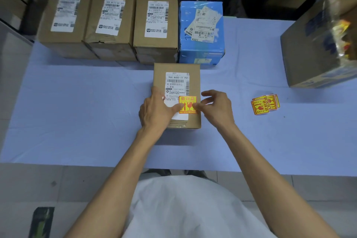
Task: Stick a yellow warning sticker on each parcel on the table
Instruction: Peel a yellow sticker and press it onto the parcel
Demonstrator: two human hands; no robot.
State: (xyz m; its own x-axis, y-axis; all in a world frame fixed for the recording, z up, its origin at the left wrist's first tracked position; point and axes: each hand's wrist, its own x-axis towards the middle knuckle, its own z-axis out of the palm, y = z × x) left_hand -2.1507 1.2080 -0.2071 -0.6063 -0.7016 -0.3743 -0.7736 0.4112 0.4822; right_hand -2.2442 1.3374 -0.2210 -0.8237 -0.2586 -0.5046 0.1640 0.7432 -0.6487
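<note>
Both hands press the yellow-and-red warning sticker (187, 104) onto the small brown cardboard parcel (176, 68) mid-desk: left hand (156, 111) flat, right hand (216, 106) loosely curled, thumbs on its edges. Looks like the smoothing-down stage. Next I'd grab one from the loose sticker pile (265, 104) for the back-row boxes (156, 48).

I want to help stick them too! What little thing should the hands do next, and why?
Probably rub the yellow sticker flat onto the near box. It already lies on top, the left hand and right hand touching its edges, so smoothing likely comes before taking another from the sticker pile.
</note>
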